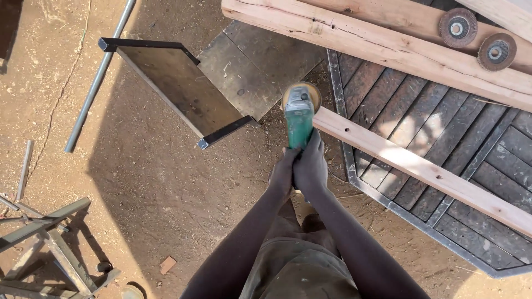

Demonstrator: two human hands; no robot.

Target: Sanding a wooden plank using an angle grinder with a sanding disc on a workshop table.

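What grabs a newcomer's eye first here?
The green angle grinder at centre, gripped by both hands, left hand and right hand, its disc at the end of a pale wooden plank. That plank lies across a dark slatted metal-framed panel, with two round grinding discs top right.

Strong sunshine fills the picture, so it is very bright. The pale wooden planks [388, 41] glow almost white where the sun hits them. A big dark shadow lies on the brown dirt ground [138, 182] in the middle, and the far left stays sunny. Edges look sharp, with no blur. Straight lines bend a little near the sides.
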